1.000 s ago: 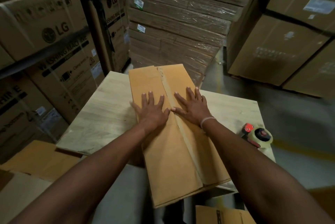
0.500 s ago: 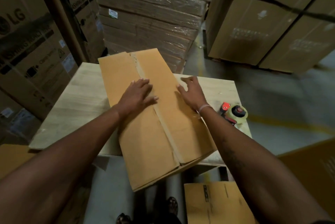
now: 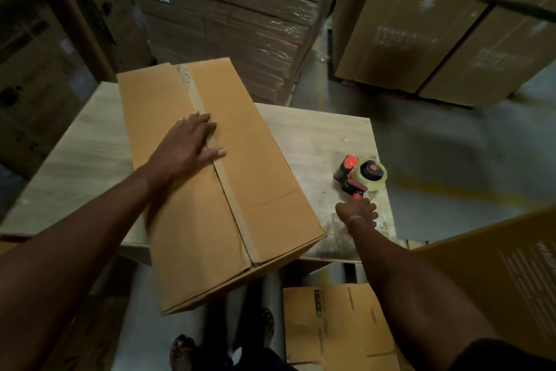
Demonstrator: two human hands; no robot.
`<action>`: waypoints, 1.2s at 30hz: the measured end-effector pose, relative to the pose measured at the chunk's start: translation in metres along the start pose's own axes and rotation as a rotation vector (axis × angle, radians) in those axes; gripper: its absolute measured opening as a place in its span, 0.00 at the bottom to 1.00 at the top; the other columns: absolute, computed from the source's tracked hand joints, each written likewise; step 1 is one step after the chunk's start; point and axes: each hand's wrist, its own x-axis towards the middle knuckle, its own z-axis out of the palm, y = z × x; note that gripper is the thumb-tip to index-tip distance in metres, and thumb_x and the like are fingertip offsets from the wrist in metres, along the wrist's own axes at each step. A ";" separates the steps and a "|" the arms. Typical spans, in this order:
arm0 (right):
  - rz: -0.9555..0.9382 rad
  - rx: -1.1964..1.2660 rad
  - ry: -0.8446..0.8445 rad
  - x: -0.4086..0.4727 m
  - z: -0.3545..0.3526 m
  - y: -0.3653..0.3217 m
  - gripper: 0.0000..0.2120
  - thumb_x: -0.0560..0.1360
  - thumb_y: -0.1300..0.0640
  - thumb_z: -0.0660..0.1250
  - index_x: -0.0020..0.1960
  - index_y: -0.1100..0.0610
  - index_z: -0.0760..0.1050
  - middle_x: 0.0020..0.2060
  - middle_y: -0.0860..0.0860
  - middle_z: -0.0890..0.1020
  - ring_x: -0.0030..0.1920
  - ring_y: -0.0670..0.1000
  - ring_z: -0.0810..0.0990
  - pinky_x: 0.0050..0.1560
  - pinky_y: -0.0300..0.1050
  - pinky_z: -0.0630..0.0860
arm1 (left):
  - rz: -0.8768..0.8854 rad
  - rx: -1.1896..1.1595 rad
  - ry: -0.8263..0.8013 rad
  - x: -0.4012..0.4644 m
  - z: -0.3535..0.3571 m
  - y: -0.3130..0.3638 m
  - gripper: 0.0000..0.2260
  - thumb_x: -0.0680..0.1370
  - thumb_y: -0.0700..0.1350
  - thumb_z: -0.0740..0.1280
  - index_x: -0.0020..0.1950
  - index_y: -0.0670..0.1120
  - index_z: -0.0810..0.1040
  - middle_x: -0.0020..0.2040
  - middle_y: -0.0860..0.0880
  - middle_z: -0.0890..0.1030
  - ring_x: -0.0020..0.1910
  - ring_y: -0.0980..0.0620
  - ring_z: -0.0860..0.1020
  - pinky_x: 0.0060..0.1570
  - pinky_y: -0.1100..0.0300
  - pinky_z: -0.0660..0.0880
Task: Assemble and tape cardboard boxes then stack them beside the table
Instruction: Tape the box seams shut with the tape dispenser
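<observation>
Fingers [image 3: 207, 127] lie spread flat on the box [image 3: 216, 178]; right hand [image 3: 358, 212] grips the tape gun [image 3: 361, 176] near the surface's right edge. Seam looks taped, stacking's left.

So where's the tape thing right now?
In the head view, the tape gun sits on the table near its right edge, to the right of the box, with the right hand at its handle.
</observation>
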 end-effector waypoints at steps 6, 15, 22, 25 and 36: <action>0.013 -0.033 -0.107 0.048 0.006 0.005 0.25 0.78 0.49 0.63 0.73 0.56 0.71 0.73 0.59 0.67 0.72 0.63 0.64 0.69 0.55 0.65 | 0.025 0.023 -0.038 0.001 0.002 -0.007 0.31 0.80 0.74 0.52 0.81 0.66 0.55 0.85 0.50 0.52 0.84 0.46 0.47 0.79 0.43 0.49; 0.054 0.611 -0.377 0.085 0.020 0.014 0.12 0.84 0.55 0.64 0.56 0.64 0.77 0.39 0.60 0.81 0.37 0.57 0.80 0.41 0.53 0.77 | -0.005 -0.019 -0.072 0.004 0.002 -0.008 0.32 0.81 0.70 0.58 0.83 0.62 0.57 0.85 0.52 0.50 0.84 0.51 0.46 0.79 0.51 0.45; 0.208 1.272 -0.595 0.062 0.010 -0.021 0.08 0.85 0.61 0.61 0.48 0.55 0.73 0.24 0.53 0.75 0.21 0.49 0.73 0.26 0.38 0.75 | -0.019 -0.045 -0.090 0.002 -0.004 -0.002 0.33 0.80 0.68 0.59 0.83 0.61 0.58 0.85 0.51 0.51 0.84 0.50 0.47 0.79 0.51 0.45; 0.245 1.375 -0.636 0.064 0.009 -0.028 0.06 0.85 0.61 0.61 0.52 0.57 0.76 0.23 0.51 0.74 0.26 0.49 0.70 0.26 0.36 0.73 | -0.013 -0.035 -0.083 0.001 -0.004 0.000 0.33 0.80 0.68 0.59 0.83 0.60 0.58 0.85 0.50 0.51 0.84 0.49 0.47 0.79 0.50 0.45; -0.094 1.389 -0.903 0.006 -0.014 -0.103 0.04 0.85 0.57 0.61 0.58 0.56 0.72 0.33 0.51 0.75 0.29 0.48 0.74 0.29 0.39 0.70 | -0.009 0.020 -0.059 0.012 -0.011 -0.006 0.34 0.76 0.72 0.63 0.79 0.60 0.67 0.79 0.48 0.66 0.77 0.48 0.62 0.73 0.47 0.63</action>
